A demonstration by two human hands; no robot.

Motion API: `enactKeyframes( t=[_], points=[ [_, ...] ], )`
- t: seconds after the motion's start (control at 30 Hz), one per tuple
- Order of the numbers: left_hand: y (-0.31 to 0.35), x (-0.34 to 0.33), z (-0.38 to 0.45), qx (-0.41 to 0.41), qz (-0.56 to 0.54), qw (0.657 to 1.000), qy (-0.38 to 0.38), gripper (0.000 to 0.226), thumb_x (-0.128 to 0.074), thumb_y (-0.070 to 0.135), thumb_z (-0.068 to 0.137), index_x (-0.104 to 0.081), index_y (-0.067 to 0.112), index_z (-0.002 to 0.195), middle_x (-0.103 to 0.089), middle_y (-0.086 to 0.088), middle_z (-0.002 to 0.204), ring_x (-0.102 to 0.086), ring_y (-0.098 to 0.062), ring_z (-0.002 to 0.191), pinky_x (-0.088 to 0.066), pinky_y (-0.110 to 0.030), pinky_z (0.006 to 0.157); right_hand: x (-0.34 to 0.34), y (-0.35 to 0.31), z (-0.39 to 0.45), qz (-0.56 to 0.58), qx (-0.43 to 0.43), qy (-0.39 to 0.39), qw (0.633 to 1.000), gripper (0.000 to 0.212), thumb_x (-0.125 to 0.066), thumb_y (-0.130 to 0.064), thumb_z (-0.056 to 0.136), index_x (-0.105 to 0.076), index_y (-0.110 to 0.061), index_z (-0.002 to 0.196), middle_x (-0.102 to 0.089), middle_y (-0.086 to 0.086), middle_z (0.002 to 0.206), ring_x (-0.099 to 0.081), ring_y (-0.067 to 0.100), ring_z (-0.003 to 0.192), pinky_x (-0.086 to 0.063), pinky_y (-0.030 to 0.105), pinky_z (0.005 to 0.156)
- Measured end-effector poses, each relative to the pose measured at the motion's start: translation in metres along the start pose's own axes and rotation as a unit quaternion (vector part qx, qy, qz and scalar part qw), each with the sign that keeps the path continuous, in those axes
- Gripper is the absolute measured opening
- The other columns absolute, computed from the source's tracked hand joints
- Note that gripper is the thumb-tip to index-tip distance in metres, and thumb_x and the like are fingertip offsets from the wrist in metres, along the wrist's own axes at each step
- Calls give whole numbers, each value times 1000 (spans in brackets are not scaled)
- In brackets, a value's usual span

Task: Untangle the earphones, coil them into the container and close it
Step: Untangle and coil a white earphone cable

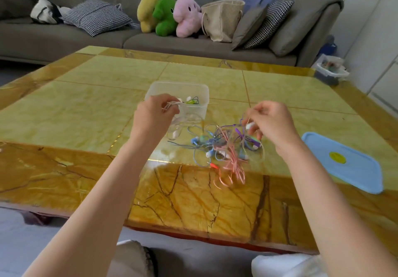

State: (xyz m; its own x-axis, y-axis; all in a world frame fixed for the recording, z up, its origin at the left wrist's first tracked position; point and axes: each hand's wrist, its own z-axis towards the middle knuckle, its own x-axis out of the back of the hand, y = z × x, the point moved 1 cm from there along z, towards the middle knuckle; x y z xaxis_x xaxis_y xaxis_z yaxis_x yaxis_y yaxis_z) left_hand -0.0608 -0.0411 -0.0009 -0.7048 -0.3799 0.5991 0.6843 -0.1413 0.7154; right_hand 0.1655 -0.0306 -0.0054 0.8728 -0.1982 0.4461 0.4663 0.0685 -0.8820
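Note:
A tangle of coloured earphones (224,147), pink, blue and purple, lies on the yellow marble table (86,104). Behind it stands a clear plastic container (189,91) with a green pair inside. My left hand (153,113) pinches a pale pink cable beside the container's near left corner, and loops of it hang down to the table. My right hand (269,121) pinches a white earbud and thin cable just above the right side of the tangle. The blue lid (344,162) with a yellow sticker lies flat to the right.
A grey sofa (193,44) behind the table holds cushions, three plush toys (170,13) and a woven bag (221,20). A small bin (331,69) sits on the floor past the table's far right corner. My knees show below the near table edge.

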Motion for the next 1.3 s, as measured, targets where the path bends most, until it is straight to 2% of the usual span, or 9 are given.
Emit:
enactKeyframes(
  t=[0.1,0.23,0.37,0.47,0.73,0.97,1.07,1.2,1.3],
  points=[
    [3,7,3,79,-186,979,20,15,-56,9,89,-66,14,100,-66,3,76,-57,-3,62,-46,-18,60,-4,9,-4,-214,1,-88,973,15,-60,-16,89,-66,-6,80,-67,3,66,-56,3,40,-42,16,41],
    [10,12,3,117,-328,937,13,6,-60,12,88,-66,14,89,-68,7,73,-58,2,58,-46,-13,60,-8,0,-8,-166,55,-75,982,19,-69,-19,83,-65,-13,101,-67,-1,90,-53,4,56,-41,12,51],
    [27,2,-4,39,-311,947,-66,2,-65,10,84,-65,12,85,-68,11,63,-62,2,60,-46,-10,57,-12,-26,-16,49,131,-97,985,33,-68,-18,82,-59,-18,114,-63,-9,107,-54,11,52,-42,19,43],
    [34,-6,-6,-23,-295,948,-118,7,-66,7,83,-64,14,82,-69,11,63,-64,-3,64,-51,-15,64,-23,-26,-22,10,130,-149,980,25,-71,-24,79,-63,-17,102,-66,-9,88,-57,15,51,-44,21,46],
    [10,-8,3,22,-68,997,-22,16,-62,25,87,-60,18,73,-59,10,54,-47,-1,43,-39,-21,51,-2,-10,-10,182,-5,-3,983,12,-56,4,88,-65,1,81,-59,10,58,-45,8,34,-32,17,33],
    [13,2,7,104,-258,958,71,24,-49,24,94,-52,17,71,-60,7,60,-50,8,42,-39,-8,49,1,6,-6,73,-33,-40,996,9,-59,0,87,-65,1,80,-58,2,51,-46,8,34,-33,20,35],
    [22,1,6,55,-253,966,7,22,-52,21,93,-53,17,72,-56,4,61,-50,9,43,-36,-3,46,-5,8,-9,-13,-38,-101,994,12,-70,-12,82,-67,-7,93,-60,-4,50,-43,7,32,-33,21,39],
    [30,-19,-2,-34,-197,971,-128,19,-62,23,87,-56,22,69,-57,14,49,-54,3,50,-41,-16,55,4,-20,-12,180,44,-120,975,34,-71,-12,78,-62,-15,110,-66,0,98,-54,8,50,-40,19,40],
    [34,-34,-6,-63,-181,970,-148,21,-66,25,85,-56,21,66,-54,10,52,-49,-12,57,-38,-27,60,-1,-31,-17,172,92,-199,960,28,-71,-4,75,-64,-17,99,-69,1,85,-59,10,53,-46,18,47]
  ],
)
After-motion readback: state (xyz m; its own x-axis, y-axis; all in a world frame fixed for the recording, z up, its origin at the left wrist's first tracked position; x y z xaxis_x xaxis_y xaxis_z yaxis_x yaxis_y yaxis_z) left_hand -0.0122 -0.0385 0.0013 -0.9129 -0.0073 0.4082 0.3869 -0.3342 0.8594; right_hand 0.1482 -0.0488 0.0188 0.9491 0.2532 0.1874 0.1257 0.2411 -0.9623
